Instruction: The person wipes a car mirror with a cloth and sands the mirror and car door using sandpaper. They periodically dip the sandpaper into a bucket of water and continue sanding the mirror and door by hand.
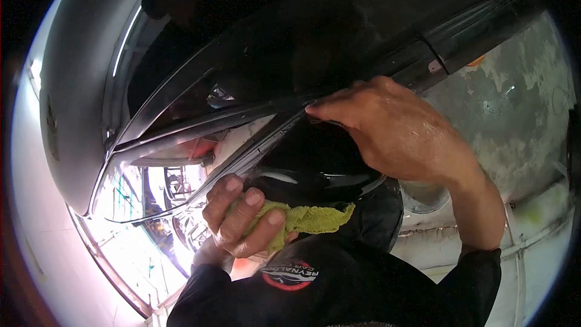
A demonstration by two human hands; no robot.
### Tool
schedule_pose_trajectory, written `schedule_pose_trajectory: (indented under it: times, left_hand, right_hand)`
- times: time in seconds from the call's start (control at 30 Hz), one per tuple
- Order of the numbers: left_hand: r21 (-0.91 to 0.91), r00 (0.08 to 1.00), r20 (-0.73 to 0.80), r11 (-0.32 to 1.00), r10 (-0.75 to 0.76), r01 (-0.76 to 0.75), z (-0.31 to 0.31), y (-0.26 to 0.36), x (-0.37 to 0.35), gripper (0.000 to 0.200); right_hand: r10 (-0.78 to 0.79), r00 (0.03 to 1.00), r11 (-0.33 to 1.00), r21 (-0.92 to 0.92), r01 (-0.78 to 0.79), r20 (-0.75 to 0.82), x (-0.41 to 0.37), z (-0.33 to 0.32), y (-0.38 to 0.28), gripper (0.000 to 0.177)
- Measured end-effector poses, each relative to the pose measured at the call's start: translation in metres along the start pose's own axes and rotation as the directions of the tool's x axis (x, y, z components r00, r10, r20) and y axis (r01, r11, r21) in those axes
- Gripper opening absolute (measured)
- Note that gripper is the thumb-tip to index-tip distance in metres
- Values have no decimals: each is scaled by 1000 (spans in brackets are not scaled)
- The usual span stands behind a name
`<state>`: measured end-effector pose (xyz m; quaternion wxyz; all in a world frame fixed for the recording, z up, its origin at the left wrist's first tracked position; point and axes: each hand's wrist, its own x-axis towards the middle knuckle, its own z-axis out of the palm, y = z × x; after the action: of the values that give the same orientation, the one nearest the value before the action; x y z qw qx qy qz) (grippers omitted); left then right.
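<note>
My left hand (239,215) is closed around a yellow-green microfiber cloth (321,218), whose loose end hangs out to the right. Its knuckles are close to the lower edge of a car door's window frame (266,140). My right hand (405,130) reaches across to the black car door, fingers curled over its edge where the frame meets the bodywork. Part of that grip is hidden behind the hand. Below it curves a glossy black panel (315,184) with bright reflections.
Dark, shiny car bodywork (290,42) fills the upper view. At left, bright light and reflections show beyond the window opening. A worn grey floor (514,97) lies to the right, with a small orange thing (477,60) by the car's lower edge. My black shirt (363,284) is at the bottom.
</note>
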<state>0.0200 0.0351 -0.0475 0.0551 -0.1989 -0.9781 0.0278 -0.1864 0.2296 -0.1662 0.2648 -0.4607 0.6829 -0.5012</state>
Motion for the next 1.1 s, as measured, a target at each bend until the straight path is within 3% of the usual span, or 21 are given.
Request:
schedule_pose_trajectory:
  times: [0.13, 0.27, 0.37, 0.43, 0.53, 0.6, 0.67, 0.83, 0.93, 1.0, 1.1]
  left_hand:
    - [-21, 1000, -31, 1000, -4, 3, 10, 4, 6, 47]
    - [-15, 998, -62, 999, 32, -33, 12, 0, 5, 46]
    - [-56, 990, 109, 993, -94, 101, -3, 8, 2, 53]
    - [-80, 993, 93, 993, -76, 84, 1, 9, -2, 51]
    - [-65, 999, 33, 997, -31, 33, 12, 5, -1, 47]
    - [-25, 999, -37, 999, 40, -41, 14, -4, 3, 43]
    - [-8, 996, -65, 998, 67, -68, 15, -6, 2, 42]
    - [-50, 987, -157, 998, 40, -49, 27, -6, 2, 40]
    - [-22, 993, -104, 998, 58, -61, 20, -7, 1, 42]
    - [6, 997, -18, 997, 75, -75, 11, -7, -3, 43]
    - [-7, 998, -64, 1000, 3, -3, 13, -5, -8, 43]
  right_hand:
    - [58, 997, 998, -7, -58, 45, -31, -17, -2, 42]
    - [55, 999, 995, -78, -55, -3, -12, -6, -2, 42]
    - [10, 999, 994, -104, -15, -48, -2, 4, 2, 41]
    - [29, 999, 992, -124, -34, -43, -21, 4, -2, 41]
    - [-32, 998, 997, 68, 36, -59, -42, -13, -21, 46]
    - [-118, 980, 973, 176, 146, -160, -25, 2, -27, 48]
    - [-157, 964, 958, 202, 201, -212, -20, 10, -29, 50]
    - [16, 996, 985, 171, 0, -88, -56, -4, -7, 54]
    - [-14, 985, 985, 166, 43, -172, -53, 11, -18, 54]
    - [-127, 966, 970, 176, 168, -225, -30, 24, -33, 53]
    - [-185, 948, 946, 216, 243, -259, -17, 29, -44, 51]
